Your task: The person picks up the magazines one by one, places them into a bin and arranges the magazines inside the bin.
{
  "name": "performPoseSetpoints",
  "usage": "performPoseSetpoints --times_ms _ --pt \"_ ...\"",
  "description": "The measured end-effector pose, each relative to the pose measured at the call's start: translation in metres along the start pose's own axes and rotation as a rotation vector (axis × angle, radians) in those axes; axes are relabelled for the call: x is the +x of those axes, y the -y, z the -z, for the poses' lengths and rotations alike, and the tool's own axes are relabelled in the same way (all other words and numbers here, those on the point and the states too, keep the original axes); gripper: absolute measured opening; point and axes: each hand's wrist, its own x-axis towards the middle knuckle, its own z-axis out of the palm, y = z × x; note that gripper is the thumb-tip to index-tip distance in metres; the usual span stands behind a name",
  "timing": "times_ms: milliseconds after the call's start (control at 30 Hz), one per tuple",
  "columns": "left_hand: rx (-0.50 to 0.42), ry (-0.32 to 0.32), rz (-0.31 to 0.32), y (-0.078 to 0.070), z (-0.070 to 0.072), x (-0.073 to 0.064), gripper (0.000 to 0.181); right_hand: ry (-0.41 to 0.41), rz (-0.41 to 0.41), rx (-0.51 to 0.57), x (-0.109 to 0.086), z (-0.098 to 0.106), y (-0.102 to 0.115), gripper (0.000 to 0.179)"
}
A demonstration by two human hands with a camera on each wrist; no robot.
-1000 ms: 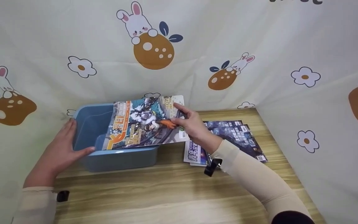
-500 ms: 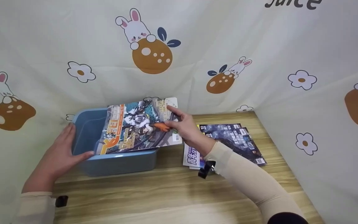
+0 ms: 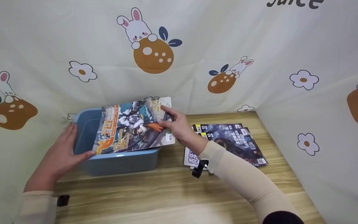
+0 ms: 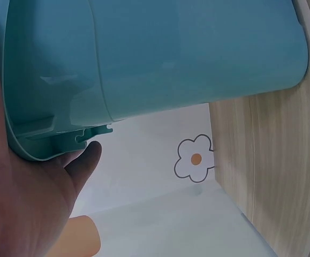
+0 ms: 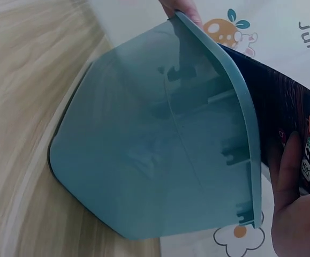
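A blue plastic storage bin (image 3: 121, 161) stands on the table, its near side and left interior showing. At its left end my left hand (image 3: 56, 155) grips the rim, thumb along the front edge and fingers along the side; the left wrist view shows the hand (image 4: 23, 198) around the rim's corner. My right hand (image 3: 185, 132) pinches the right edge of a colourful magazine (image 3: 132, 127), thumb on its cover and fingers beneath. The magazine lies tilted across the bin's opening, its right end sticking out past the rim. In the right wrist view its dark underside (image 5: 283, 99) shows beyond the rim.
To the right, several magazines (image 3: 238, 143) lie in an overlapping pile on the wood-grain table (image 3: 166, 196), partly behind my right forearm. A pale curtain (image 3: 191, 37) printed with rabbits and flowers hangs close behind the bin and along the right side.
My right hand has carried the magazine leftward over the bin, covering more of its opening. More of the pile on the right shows. The left hand stays at the bin's rim.
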Motion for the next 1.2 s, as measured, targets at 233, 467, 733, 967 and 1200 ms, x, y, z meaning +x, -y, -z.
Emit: performPoseSetpoints --times_ms 233,467,733,967,1200 --pt "0.002 0.01 0.006 -0.002 0.0 0.002 0.135 0.001 0.021 -0.001 0.002 -0.008 -0.003 0.071" --pt "0.014 0.02 0.006 0.001 -0.001 0.003 0.134 -0.008 0.012 0.009 0.001 -0.019 -0.002 0.072" --pt "-0.006 0.017 0.01 0.0 0.001 0.002 0.136 -0.017 0.013 -0.033 0.003 -0.031 -0.001 0.072" --pt "-0.005 0.009 0.005 -0.001 0.002 0.002 0.136 -0.015 0.003 -0.05 0.006 -0.037 -0.003 0.071" --pt "-0.014 -0.002 -0.004 0.001 0.0 0.002 0.136 -0.01 0.032 -0.098 0.004 -0.045 -0.002 0.07"
